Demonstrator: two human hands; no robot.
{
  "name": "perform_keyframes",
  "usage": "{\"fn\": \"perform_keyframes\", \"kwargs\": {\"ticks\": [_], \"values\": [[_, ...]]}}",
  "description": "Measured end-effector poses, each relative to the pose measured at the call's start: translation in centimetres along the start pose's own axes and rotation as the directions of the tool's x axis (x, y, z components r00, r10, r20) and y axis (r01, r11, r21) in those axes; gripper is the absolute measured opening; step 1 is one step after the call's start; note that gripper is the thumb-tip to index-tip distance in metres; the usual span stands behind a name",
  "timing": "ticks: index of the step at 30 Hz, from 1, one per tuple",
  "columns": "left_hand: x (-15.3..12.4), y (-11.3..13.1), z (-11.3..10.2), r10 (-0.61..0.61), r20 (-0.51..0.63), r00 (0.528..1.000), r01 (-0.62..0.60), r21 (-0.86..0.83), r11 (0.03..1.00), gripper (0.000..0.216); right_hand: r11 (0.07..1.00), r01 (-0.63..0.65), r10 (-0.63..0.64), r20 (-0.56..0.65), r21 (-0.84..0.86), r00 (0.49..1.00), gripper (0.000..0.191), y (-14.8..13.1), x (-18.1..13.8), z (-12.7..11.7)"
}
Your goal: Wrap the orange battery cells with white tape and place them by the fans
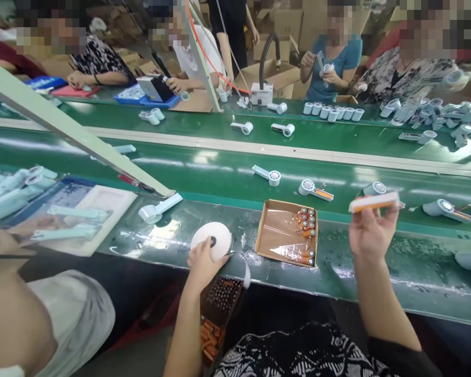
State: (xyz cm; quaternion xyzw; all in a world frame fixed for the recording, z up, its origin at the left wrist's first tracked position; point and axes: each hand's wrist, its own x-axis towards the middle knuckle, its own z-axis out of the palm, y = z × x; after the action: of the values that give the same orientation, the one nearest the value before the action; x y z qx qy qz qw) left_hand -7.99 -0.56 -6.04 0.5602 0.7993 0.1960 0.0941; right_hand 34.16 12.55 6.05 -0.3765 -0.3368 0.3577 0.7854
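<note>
A roll of white tape [222,234] lies on the near ledge of the bench, its loose strip hanging over the front edge. My left hand [204,264] grips its near side, with a finger by the dark centre hole. Raised over the ledge at the right, my right hand [372,233] pinches a slim white-and-orange block [374,201]; its exact kind is unclear. Between my hands sits a shallow cardboard tray [260,230] with several orange battery cells [306,222] along its right side. Behind the raised block, a handheld fan [374,188] is partly covered.
Handheld fans [273,178] lie spaced along the green conveyor belt [220,173]. Below the ledge stands a box of orange cells [212,335]. A slanted metal post [82,131] crosses the left side. Co-workers sit opposite, and another person [70,314] is close at my left.
</note>
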Motion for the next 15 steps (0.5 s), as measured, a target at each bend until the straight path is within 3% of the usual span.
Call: {"fn": "perform_keyframes", "kwargs": {"ticks": [1,3,4,6,8,10,12,15], "values": [[1.4,0.1,0.0,0.013,-0.004,1.0,-0.014,-0.048,0.999,0.07,0.998,-0.057,0.057,0.002,-0.032,0.998,0.067,0.1,-1.2,-1.2],[4.7,3.2,0.0,0.141,-0.061,0.988,-0.148,-0.14,0.979,0.063,0.985,-0.151,0.15,-0.018,-0.086,0.989,0.067,0.7,-3.8,-2.7],[6.7,6.2,0.0,0.221,-0.07,0.973,-0.23,-0.16,0.96,0.056,0.978,-0.182,0.18,-0.031,-0.099,0.983,0.066,1.1,-4.8,-3.1],[11.3,13.9,0.0,0.318,0.068,0.946,-0.309,-0.112,0.944,0.054,0.973,-0.212,0.209,-0.042,-0.087,0.977,0.065,1.6,-6.0,-3.1],[15.7,21.7,0.0,0.275,0.301,0.913,-0.305,0.057,0.951,0.064,0.977,-0.21,0.209,-0.03,-0.045,0.977,0.065,1.6,-6.1,-2.5],[19.3,27.7,0.0,0.263,0.357,0.897,-0.316,0.098,0.944,0.068,0.982,-0.191,0.191,-0.019,-0.01,0.981,0.065,1.1,-5.7,-2.0],[21.6,30.9,0.3,0.284,0.386,0.877,-0.342,0.089,0.935,0.062,0.988,-0.156,0.155,-0.041,-0.014,0.987,0.063,0.4,-5.4,-2.4],[23.0,31.2,1.4,0.333,0.445,0.831,-0.383,0.025,0.923,0.047,0.992,-0.087,0.077,-0.106,-0.09,0.991,0.06,-0.7,-5.6,-5.0]]}}
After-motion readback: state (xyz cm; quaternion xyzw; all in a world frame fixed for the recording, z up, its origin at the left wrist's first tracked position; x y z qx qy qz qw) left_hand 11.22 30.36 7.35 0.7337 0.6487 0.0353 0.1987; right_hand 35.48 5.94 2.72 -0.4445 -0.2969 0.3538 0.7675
